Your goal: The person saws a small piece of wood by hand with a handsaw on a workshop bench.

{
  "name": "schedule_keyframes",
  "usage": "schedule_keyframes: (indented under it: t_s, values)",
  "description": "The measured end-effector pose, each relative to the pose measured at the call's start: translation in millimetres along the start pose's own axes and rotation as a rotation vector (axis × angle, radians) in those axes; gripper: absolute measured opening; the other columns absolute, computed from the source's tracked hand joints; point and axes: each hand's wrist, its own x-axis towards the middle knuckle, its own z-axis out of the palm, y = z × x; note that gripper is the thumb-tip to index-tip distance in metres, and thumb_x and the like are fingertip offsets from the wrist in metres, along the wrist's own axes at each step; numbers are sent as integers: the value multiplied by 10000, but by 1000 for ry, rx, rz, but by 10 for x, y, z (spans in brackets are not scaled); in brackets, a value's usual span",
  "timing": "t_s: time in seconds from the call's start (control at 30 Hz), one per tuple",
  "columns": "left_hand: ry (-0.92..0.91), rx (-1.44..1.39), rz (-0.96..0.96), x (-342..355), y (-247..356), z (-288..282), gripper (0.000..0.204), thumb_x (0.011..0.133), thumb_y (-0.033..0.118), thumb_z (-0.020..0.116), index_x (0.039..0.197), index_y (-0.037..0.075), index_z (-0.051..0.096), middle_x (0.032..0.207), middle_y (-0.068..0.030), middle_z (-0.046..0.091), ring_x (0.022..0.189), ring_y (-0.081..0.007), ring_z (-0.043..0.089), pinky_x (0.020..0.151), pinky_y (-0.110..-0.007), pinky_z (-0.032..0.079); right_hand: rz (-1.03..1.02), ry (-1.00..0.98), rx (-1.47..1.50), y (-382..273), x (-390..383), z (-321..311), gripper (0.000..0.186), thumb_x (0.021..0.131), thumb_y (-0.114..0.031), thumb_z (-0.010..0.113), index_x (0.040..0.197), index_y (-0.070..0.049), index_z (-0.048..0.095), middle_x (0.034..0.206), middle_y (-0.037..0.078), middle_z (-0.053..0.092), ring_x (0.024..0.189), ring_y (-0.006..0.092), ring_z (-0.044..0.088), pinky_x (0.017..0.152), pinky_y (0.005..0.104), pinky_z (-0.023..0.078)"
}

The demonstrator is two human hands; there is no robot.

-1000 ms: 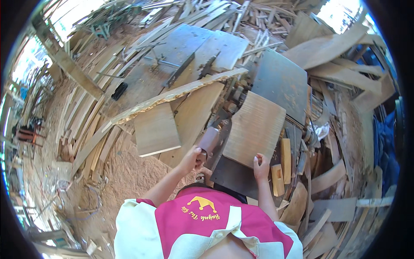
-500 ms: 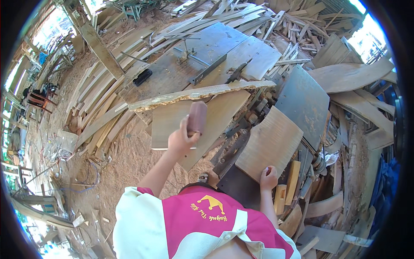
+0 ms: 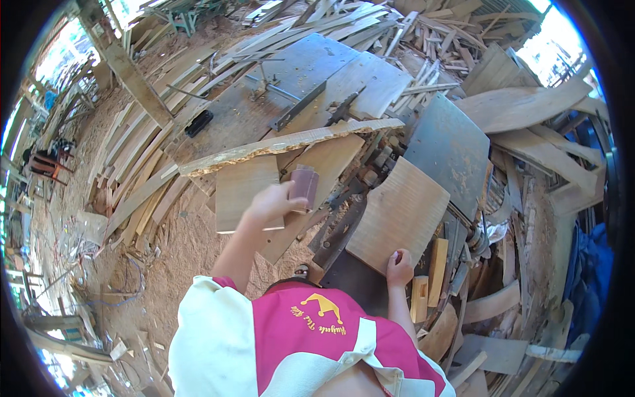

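Note:
In my left hand (image 3: pixel 271 202) is a brown block that looks like a sandpaper-wrapped sanding block (image 3: pixel 305 187). That hand is slightly blurred, its fingers closed at the block's side, above two flat boards. One is a pale squarish board (image 3: pixel 246 192); a longer board (image 3: pixel 334 155) lies beside it. My right hand (image 3: pixel 399 267) is closed at the near right corner of a light board with a curved notch (image 3: pixel 400 215). The thumb shows on top, and the other fingers are partly hidden. This board lies over dark machine parts.
A rough-edged plank (image 3: pixel 291 147) crosses the front of a saw table (image 3: pixel 311 56) with a blade guard. To the right are a grey metal plate (image 3: pixel 446 155) and large curved wood pieces (image 3: pixel 522 109). Upright yellowish offcuts (image 3: pixel 436 271) stand near my right forearm. Sawdust covers the floor (image 3: pixel 198 231).
The view has shifted, so the scene sits a little further left. My left hand has turned with the sanding block and moved slightly right over the boards. My right hand keeps to the board's corner.

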Motion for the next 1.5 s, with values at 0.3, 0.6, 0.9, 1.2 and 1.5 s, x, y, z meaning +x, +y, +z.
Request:
schedule_keyframes:
  t_s: [0.3,0.6,0.9,1.2,1.5]
  values:
    - [657,81,25,975,-424,-418,572,762,436,604,1196,84,481,1163,-130,517,1085,-285,488,886,-428,397,-35,30,3,31,14,19,83,797,-183,539,842,-114,548,692,65,560,613,251,565,556,366,450]
    - [289,256,-96,1282,-631,-28,645,729,368,659,1278,165,388,1243,-78,435,1196,-251,352,948,-541,273,21,-19,249,166,-43,-99,116,819,-161,534,873,-68,576,714,71,565,618,181,543,570,307,436]
    - [459,108,225,889,-596,11,698,602,301,751,1227,147,480,1159,-59,500,1118,-237,416,892,-429,298,337,293,645,501,-97,-557,135,855,-121,520,893,0,568,731,14,539,646,79,481,588,227,399]
    - [334,101,662,377,47,6,705,558,197,770,1204,130,495,1122,-63,509,1080,-254,438,904,-392,289,529,591,553,1086,-266,-868,136,839,-124,533,881,-4,583,726,28,549,641,98,479,608,240,404]
    - [144,160,803,179,290,450,685,552,176,769,1180,133,499,1109,-59,500,1084,-263,427,911,-387,285,617,705,523,1393,-634,-894,127,837,-114,540,880,-7,593,703,28,549,630,92,490,587,240,410]
